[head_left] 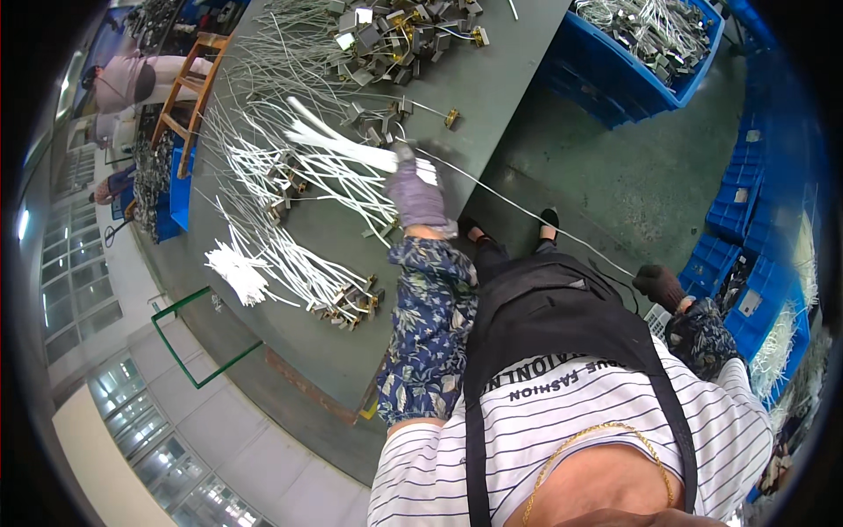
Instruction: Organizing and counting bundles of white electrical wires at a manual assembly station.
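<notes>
My left hand [421, 193], in a purple-grey glove, is closed round one end of a bundle of white tubes [338, 145] over the grey table [448, 97]. From beside that hand a thin white wire [527, 211] runs slantwise over the table's edge to my right hand [660, 287]. The right hand, in a dark brown glove, is out to the right, closed at the wire's far end; its fingertips are too small to make out. Just beyond the left hand lie several small grey metal boxes [378, 127] with wires.
More wired metal boxes [386, 48] are heaped at the table's far side. White-sleeved wire bunches [299, 263] lie to the left. A blue crate [615, 79] of wired parts stands at the far right, and stacked blue crates [733, 202] line the right side. A wooden ladder [184, 97] and people are beyond the table.
</notes>
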Motion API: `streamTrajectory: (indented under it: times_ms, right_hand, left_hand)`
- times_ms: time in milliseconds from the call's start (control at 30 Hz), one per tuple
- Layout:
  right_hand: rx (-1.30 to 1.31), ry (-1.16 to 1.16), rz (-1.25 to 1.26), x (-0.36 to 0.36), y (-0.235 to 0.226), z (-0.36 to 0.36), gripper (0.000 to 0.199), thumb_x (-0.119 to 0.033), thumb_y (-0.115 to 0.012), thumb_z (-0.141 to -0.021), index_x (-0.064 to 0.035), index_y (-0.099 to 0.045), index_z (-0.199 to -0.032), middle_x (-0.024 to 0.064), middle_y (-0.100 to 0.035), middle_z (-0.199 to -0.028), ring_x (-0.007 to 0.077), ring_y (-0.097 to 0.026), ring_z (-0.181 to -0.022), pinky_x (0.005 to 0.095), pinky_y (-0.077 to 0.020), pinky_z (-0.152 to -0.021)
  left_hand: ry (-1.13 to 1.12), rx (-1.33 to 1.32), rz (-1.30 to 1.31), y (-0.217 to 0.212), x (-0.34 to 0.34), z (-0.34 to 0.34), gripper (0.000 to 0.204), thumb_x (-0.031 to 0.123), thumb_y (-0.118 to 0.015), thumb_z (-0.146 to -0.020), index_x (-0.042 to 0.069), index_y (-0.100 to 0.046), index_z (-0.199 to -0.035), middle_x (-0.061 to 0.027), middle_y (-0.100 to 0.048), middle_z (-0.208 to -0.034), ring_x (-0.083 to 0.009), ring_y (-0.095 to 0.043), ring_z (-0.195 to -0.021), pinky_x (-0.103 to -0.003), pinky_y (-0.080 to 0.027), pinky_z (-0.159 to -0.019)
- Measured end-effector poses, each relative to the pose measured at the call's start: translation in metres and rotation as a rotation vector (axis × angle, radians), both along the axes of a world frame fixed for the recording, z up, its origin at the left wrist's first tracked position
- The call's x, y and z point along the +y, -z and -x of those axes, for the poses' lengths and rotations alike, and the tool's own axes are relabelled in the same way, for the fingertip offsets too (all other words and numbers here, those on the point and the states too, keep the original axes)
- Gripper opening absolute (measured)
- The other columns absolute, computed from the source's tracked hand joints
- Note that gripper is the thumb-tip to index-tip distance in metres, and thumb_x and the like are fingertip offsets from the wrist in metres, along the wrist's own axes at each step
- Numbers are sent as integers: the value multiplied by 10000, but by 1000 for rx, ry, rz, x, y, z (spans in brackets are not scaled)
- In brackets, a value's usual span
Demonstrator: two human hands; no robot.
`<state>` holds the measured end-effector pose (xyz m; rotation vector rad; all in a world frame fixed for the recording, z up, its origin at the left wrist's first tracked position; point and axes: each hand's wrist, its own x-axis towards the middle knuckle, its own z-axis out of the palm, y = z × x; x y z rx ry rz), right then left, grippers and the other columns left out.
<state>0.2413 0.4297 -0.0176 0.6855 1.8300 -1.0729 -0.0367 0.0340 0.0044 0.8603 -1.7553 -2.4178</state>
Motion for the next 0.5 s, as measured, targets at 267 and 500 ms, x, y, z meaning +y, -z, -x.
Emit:
streamTrajectory:
  times_ms: [267, 500]
  right_hand:
    - [88, 138, 48, -8, -5, 7, 237, -257, -625, -832, -22, -629, -858, 29, -559, -700, 128, -483, -609, 301, -395, -537]
    - [74, 145, 35, -14, -10, 14, 256, -254, -652, -820, -8, -639, -892, 36, -583, -733, 131, -513, -652, 303, -417, -580]
  left_hand:
    - [-77, 298, -114, -88, -20, 39, 332, 253, -604, -923, -37, -521, -1064, -169, -631, -971, -285, -650, -825, -410, -604, -742]
    - [-16, 242, -120, -86, -15, 22, 302, 270, -577, -938, -8, -528, -1043, -152, -639, -906, -233, -637, -698, -342, -577, -597]
